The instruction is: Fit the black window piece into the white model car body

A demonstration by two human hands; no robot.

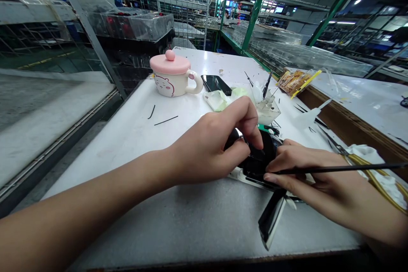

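Observation:
My left hand (219,144) reaches in from the left, its fingers curled over a black device (256,159) with a glossy, rounded casing; its far fingers are hidden. My right hand (302,174) sits on the device's right side. Between its thumb and index finger it pinches a thin black stick (344,168), which runs off toward the right edge. Below the hands, a black flap with a white edge (270,221) sticks out from the device toward the front of the table. Both hands cover much of the device.
A white mug with a pink lid (172,74) stands at the back left, with a dark phone (216,84) beside it. Black strips (165,120) lie on the white table (127,144). Yellow-handled scissors (366,165), a white dropper bottle (306,118) and a snack packet (298,83) are on the right.

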